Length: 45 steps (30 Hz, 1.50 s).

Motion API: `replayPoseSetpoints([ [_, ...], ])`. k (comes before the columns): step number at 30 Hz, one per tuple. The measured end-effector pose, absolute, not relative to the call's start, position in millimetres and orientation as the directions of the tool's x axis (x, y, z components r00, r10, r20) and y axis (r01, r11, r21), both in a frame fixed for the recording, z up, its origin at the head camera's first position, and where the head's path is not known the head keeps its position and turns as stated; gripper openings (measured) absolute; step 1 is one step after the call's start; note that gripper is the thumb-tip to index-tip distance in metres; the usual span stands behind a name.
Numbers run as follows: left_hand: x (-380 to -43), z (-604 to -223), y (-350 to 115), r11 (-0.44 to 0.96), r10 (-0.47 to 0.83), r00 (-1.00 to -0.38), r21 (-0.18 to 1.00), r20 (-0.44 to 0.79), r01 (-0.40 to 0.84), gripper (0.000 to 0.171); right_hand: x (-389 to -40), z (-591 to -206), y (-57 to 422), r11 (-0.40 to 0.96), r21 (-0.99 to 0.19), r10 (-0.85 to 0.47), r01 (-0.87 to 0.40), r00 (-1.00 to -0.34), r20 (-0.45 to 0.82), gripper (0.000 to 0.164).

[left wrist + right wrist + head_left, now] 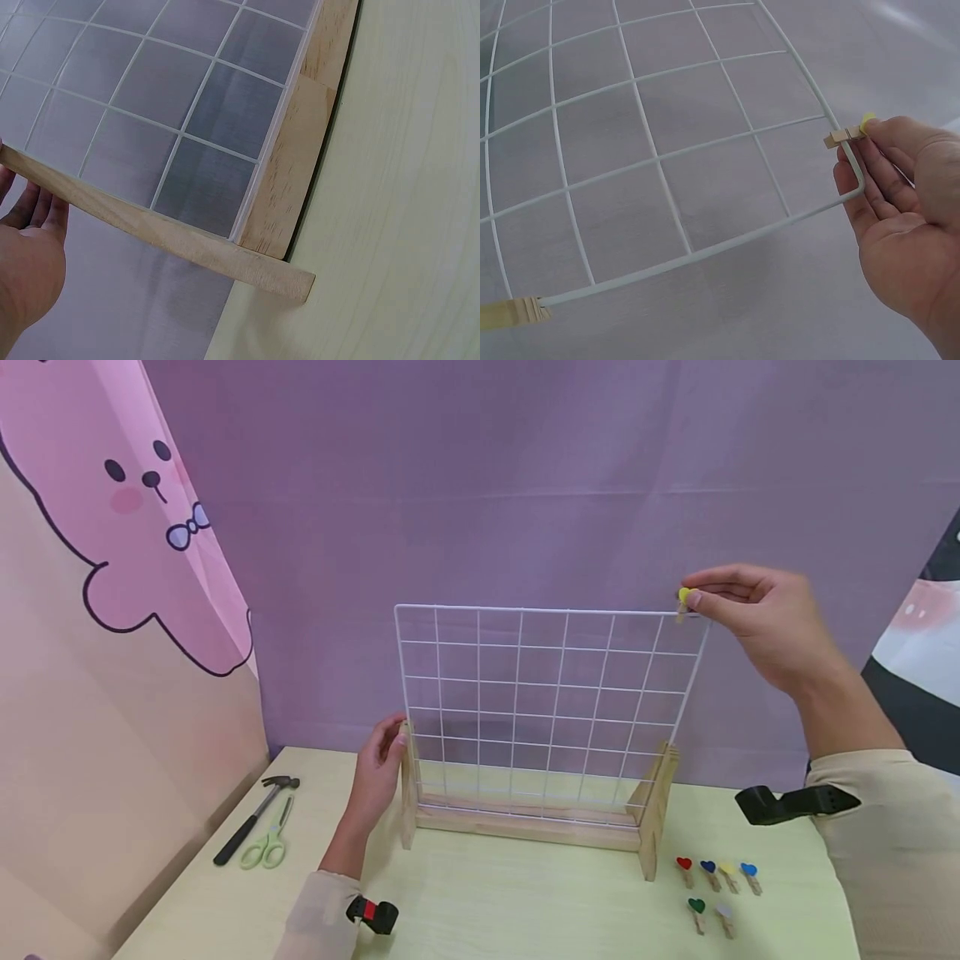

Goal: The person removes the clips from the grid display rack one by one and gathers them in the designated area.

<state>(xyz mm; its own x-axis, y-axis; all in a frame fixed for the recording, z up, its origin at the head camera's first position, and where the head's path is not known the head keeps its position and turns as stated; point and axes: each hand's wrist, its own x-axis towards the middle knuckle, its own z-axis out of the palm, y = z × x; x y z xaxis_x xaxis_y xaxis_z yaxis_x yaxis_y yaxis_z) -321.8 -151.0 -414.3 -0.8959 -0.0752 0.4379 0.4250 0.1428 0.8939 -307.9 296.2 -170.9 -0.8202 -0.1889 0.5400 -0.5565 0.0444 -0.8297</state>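
Observation:
A white wire grid panel (536, 687) stands upright in a wooden stand (525, 828). At the panel's top right corner, my right hand (780, 618) pinches a small wooden clothespin (846, 136) with a yellow heart. The clothespin's jaws sit across the top wire in the right wrist view. My left hand (378, 772) grips the upper part of the stand's left post (150, 225). In the left wrist view its fingers reach behind that post, and the thumb is mostly out of frame.
Several clothespins with coloured hearts, among them a red one (684, 865) and a green one (697, 907), lie on the table (487, 910) at front right. A hammer (255, 820) and green-handled scissors (266, 847) lie at left. A purple cloth (525, 485) hangs behind the panel.

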Motion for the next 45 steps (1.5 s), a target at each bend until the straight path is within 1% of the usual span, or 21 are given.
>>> replayPoseSetpoints([
  [4,-322.3,-413.3,-150.8,0.143,-0.076,-0.895,0.893,0.44,0.427,0.038,-308.1,-170.8,294.9,0.028,-0.834,-0.175,-0.551,-0.824,0.539,0.024],
  [13,-323.5,-414.2,-150.7,0.155,-0.08,-0.899,0.896,0.43,0.415,0.038,-306.6,-171.3,293.2,0.104,-0.855,-0.102,-0.507,-0.861,0.498,0.024],
  [19,-323.8,-414.8,-150.2,0.148,-0.073,-0.901,0.898,0.427,0.413,0.039,-309.8,-171.6,289.1,0.057,-0.849,-0.043,-0.525,-0.851,0.523,0.018],
  [26,-323.8,-413.5,-148.8,0.145,-0.079,-0.899,0.898,0.43,0.416,0.038,-311.0,-172.5,284.1,0.103,-0.835,0.016,-0.54,-0.839,0.544,0.018],
  [30,-324.0,-414.4,-148.1,0.145,-0.083,-0.895,0.894,0.439,0.425,0.038,-310.5,-172.7,282.8,0.105,-0.834,0.029,-0.541,-0.837,0.547,0.018],
  [36,-324.2,-414.4,-148.6,0.149,-0.076,-0.897,0.894,0.435,0.422,0.038,-309.4,-171.3,283.6,0.093,-0.837,0.03,-0.54,-0.838,0.544,0.019],
  [40,-325.2,-414.1,-148.8,0.143,-0.078,-0.902,0.9,0.424,0.411,0.038,-309.4,-169.4,283.7,0.044,-0.83,0.029,-0.556,-0.83,0.557,0.019],
  [45,-325.9,-414.8,-147.7,0.151,-0.081,-0.893,0.891,0.443,0.429,0.038,-307.4,-166.1,286.0,-0.007,-0.821,0.032,-0.571,-0.82,0.571,0.019],
])
